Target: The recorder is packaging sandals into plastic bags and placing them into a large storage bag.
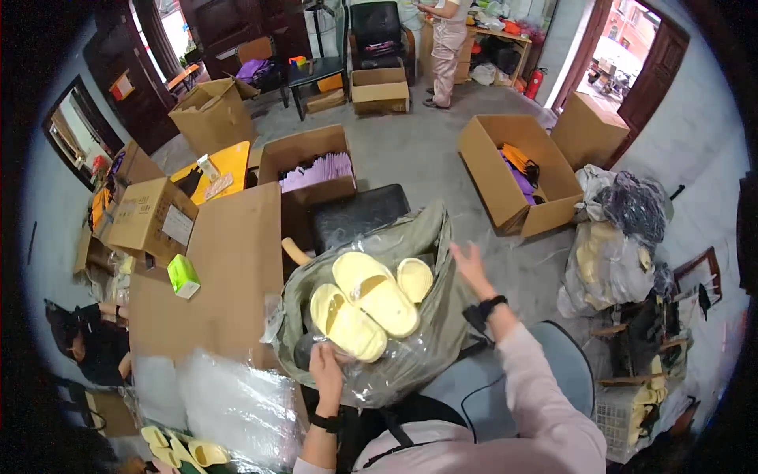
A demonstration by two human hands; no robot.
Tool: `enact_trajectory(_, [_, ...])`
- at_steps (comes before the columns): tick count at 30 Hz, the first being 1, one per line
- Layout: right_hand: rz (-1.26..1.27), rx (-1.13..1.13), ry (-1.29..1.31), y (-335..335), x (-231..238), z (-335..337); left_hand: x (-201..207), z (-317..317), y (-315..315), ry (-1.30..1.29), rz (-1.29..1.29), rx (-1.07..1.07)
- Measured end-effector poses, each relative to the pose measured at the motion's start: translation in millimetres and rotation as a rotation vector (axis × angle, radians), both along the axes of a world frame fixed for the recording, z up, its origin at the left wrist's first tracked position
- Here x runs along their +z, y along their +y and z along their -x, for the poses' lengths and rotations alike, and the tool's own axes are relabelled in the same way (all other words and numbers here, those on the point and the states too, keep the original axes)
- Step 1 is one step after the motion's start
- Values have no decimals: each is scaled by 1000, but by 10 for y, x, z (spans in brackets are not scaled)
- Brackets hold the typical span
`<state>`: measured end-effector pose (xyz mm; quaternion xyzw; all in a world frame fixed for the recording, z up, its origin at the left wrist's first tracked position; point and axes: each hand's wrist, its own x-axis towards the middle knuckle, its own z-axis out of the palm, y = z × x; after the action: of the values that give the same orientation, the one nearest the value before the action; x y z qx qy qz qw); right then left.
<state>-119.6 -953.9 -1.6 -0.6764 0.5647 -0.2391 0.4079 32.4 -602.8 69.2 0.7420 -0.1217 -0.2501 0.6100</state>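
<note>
A large grey-green sack (450, 316) stands in front of me, its mouth spread wide. Pale yellow slippers (375, 296) lie in it, several of them, with clear plastic around them. My left hand (324, 371) is at the sack's near left side, beside the toe of the nearest slipper. Its fingers are curled together, and what they pinch is hidden. Over the sack's right rim, my right hand (471, 270) has its fingers spread and holds nothing.
Left of the sack is a cardboard-covered table (229, 253) with a green-and-white packet (183, 276) and clear plastic sheets (237, 403). Cartons (312, 162) with purple items stand beyond; another open carton (513, 178) is at right. A blue-grey round seat (553, 371) is close by my right arm.
</note>
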Motion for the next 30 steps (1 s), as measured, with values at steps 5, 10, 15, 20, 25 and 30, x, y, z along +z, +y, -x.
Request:
enact_trajectory(5, [-87,-66,347,-170,-268,-916,-678,-423,279,-750,-341,-2])
enact_trajectory(10, [-291,105,-173,-783,-932,-698,-1039,-540,159,-250,-69,-30])
enact_trajectory(15, [-199,-71,-581,-979,-802,-414,-795,-589,20,-371,-363,-458])
enact_trajectory(20, [-216,-96,-456,-1073,-564,-281,-801,-211,-21,-555,-395,-673])
enact_trajectory(25, [-487,119,-338,-928,-305,-777,-784,-417,-63,-317,-400,-501])
enact_trajectory(30, [-139,-47,-156,-1464,-735,-616,-821,-794,-97,-605,-300,-252])
